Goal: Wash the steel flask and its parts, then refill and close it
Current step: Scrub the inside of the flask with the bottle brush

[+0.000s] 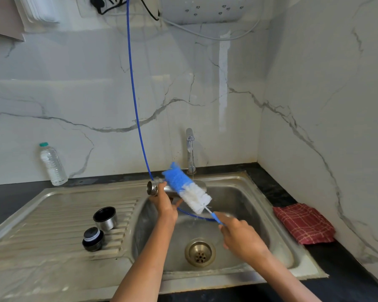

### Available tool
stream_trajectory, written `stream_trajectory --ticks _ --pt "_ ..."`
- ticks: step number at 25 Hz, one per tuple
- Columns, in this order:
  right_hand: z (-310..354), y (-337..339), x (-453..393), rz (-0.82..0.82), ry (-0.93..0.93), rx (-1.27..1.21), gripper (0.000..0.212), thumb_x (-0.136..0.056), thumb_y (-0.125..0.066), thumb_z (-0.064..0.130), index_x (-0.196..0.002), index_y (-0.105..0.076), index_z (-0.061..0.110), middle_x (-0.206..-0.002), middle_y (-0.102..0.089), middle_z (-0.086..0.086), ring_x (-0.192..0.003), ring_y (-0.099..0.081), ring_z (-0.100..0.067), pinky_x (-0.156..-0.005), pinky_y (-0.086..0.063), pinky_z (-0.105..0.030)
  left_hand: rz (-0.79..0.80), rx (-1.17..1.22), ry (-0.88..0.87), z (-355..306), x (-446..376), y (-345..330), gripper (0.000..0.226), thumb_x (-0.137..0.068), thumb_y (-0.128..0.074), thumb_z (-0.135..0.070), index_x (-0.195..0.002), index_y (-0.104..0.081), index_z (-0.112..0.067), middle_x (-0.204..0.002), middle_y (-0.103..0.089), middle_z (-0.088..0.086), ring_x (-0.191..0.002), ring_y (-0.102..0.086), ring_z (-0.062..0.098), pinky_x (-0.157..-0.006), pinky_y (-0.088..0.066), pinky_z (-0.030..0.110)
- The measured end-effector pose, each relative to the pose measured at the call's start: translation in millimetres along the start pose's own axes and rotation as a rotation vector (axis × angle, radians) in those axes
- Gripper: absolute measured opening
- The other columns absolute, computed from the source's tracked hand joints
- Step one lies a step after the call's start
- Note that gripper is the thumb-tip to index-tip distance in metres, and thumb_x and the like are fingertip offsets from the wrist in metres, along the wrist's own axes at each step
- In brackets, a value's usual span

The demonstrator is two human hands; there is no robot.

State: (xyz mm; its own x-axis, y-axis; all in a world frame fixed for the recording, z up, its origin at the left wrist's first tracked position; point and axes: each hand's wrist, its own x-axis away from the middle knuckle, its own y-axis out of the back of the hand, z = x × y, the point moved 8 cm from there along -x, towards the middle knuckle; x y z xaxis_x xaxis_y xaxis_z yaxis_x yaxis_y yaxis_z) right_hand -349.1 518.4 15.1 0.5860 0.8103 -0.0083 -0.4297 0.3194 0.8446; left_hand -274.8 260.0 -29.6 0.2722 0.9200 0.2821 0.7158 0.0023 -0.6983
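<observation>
**Steel flask held sideways over the sink, brush laid across its body**

We see the cylindrical stainless-steel flask (pixel 156 188) lying roughly horizontal above the basin of the stainless-steel sink (pixel 238 192), its open threaded mouth pointing left. The left hand (pixel 165 203) grips it from below near the neck, fingers curled round the barrel; the thumb side is mostly hidden behind the flask. Much of the flask's body is covered by the blue-and-white bristled bottle brush (pixel 187 188), which lies diagonally across it on the outside, blue end up and to the left, white end down and to the right. The far end of the flask shows only as a dull patch beyond the bristles.

The right hand (pixel 241 236) holds the brush's thin blue handle, fingers closed round it. This hand is motion-blurred, so we cannot make out single fingers.

On the ribbed drainboard to the left stand two flask parts, near each other but apart: the steel cup-shaped cap with a black lining (pixel 105 217), open side up, and the black stopper with a pale ring (pixel 93 239).

A chrome tap (pixel 190 151) rises behind the basin; a thin stream below it is faint. A blue hose (pixel 134 94) descends from above, passes behind the flask and curves into the basin. A clear plastic water bottle with a green cap (pixel 52 164) stands at the wall. A red checked cloth (pixel 304 223) lies on the dark counter at right.
</observation>
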Motion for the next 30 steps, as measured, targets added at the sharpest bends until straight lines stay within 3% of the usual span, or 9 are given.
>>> stream_trajectory --ticks 2,6,9,13,16,18,22,27,30 --pt "-5.2 2.3 2.1 -0.019 0.0 0.056 0.045 -0.106 -0.035 0.029 -0.147 -0.04 0.046 -0.112 -0.068 -0.009 -0.101 -0.065 -0.032 -0.09 -0.053 -0.044 -0.019 -0.001 -0.024 -6.4 -0.3 3.2 0.061 -0.083 -0.078 -0.02 -0.137 -0.052 -0.009 -0.131 -0.063 0.027 -0.096 -0.069 0.029 -0.053 -0.059 0.039" --pt "-32.6 18.0 -4.8 -0.056 -0.139 0.159 0.049 -0.106 -0.031 0.026 -0.154 -0.035 0.039 -0.121 -0.066 -0.007 -0.105 -0.064 -0.033 -0.087 -0.052 -0.042 0.004 -0.067 -0.015 -18.2 -3.0 12.2 0.055 -0.084 -0.082 -0.026 -0.127 -0.049 -0.023 -0.127 -0.06 0.012 -0.111 -0.063 0.039 -0.072 -0.062 0.057" --pt "2.2 15.6 -7.7 -0.098 -0.026 0.132 0.046 -0.109 -0.03 0.031 -0.155 -0.034 0.036 -0.115 -0.069 -0.005 -0.097 -0.068 -0.026 -0.082 -0.054 -0.04 0.04 -0.1 0.001 -13.9 1.9 9.6 0.037 -0.084 -0.083 -0.029 -0.114 -0.061 -0.026 -0.125 -0.064 0.013 -0.111 -0.065 0.038 -0.07 -0.063 0.053" --pt "31.9 1.1 -4.5 -0.092 0.085 0.024 0.043 -0.109 -0.028 0.039 -0.151 -0.038 0.043 -0.113 -0.071 -0.004 -0.1 -0.068 -0.031 -0.086 -0.054 -0.045 0.003 -0.135 -0.043 -8.7 3.4 11.0 0.052 -0.081 -0.084 -0.041 -0.12 -0.066 -0.012 -0.112 -0.071 0.013 -0.107 -0.069 0.033 -0.063 -0.062 0.041" --pt "-3.9 8.7 -10.6 -0.104 -0.054 0.053 0.042 -0.109 -0.029 0.036 -0.149 -0.041 0.043 -0.119 -0.069 -0.005 -0.104 -0.065 -0.031 -0.084 -0.053 -0.042 0.041 -0.09 -0.011 -13.8 5.0 7.8 0.059 -0.08 -0.085 -0.04 -0.128 -0.061 -0.018 -0.117 -0.07 0.01 -0.104 -0.07 0.036 -0.071 -0.065 0.047" --pt "-18.9 14.3 -15.7 -0.132 -0.119 0.072 0.042 -0.108 -0.03 0.031 -0.147 -0.044 0.038 -0.119 -0.068 -0.006 -0.104 -0.064 -0.033 -0.084 -0.053 -0.043 0.036 -0.146 -0.001 -14.3 4.6 6.3 0.055 -0.078 -0.087 -0.04 -0.123 -0.061 -0.023 -0.119 -0.067 0.005 -0.103 -0.069 0.038 -0.073 -0.065 0.047" --pt "12.2 -6.7 -12.4 -0.088 0.012 0.064 0.04 -0.109 -0.029 0.033 -0.146 -0.044 0.035 -0.116 -0.068 -0.009 -0.103 -0.064 -0.035 -0.086 -0.053 -0.044 -0.011 -0.149 0.047 -0.3 5.3 8.8 0.049 -0.08 -0.086 -0.032 -0.121 -0.06 -0.021 -0.122 -0.067 0.012 -0.108 -0.068 0.037 -0.081 -0.062 0.051" --pt "-27.9 4.6 -16.8 -0.102 -0.15 0.096 0.042 -0.108 -0.028 0.029 -0.146 -0.045 0.035 -0.122 -0.066 -0.01 -0.108 -0.062 -0.035 -0.088 -0.052 -0.043 -0.012 -0.127 0.038 -11.0 -3.6 17.3 0.055 -0.081 -0.085 -0.033 -0.127 -0.056 -0.022 -0.109 -0.065 0.004 -0.106 -0.066 0.038 -0.085 -0.061 0.053" --pt "-13.1 6.1 -16.3 -0.128 -0.071 0.096 0.044 -0.108 -0.029 0.031 -0.15 -0.041 0.039 -0.122 -0.067 -0.008 -0.105 -0.064 -0.034 -0.083 -0.051 -0.042 0.007 -0.145 0.03 -9.4 -4.4 13.7 0.057 -0.082 -0.085 -0.034 -0.129 -0.057 -0.019 -0.111 -0.065 0.005 -0.105 -0.067 0.038 -0.084 -0.062 0.052"
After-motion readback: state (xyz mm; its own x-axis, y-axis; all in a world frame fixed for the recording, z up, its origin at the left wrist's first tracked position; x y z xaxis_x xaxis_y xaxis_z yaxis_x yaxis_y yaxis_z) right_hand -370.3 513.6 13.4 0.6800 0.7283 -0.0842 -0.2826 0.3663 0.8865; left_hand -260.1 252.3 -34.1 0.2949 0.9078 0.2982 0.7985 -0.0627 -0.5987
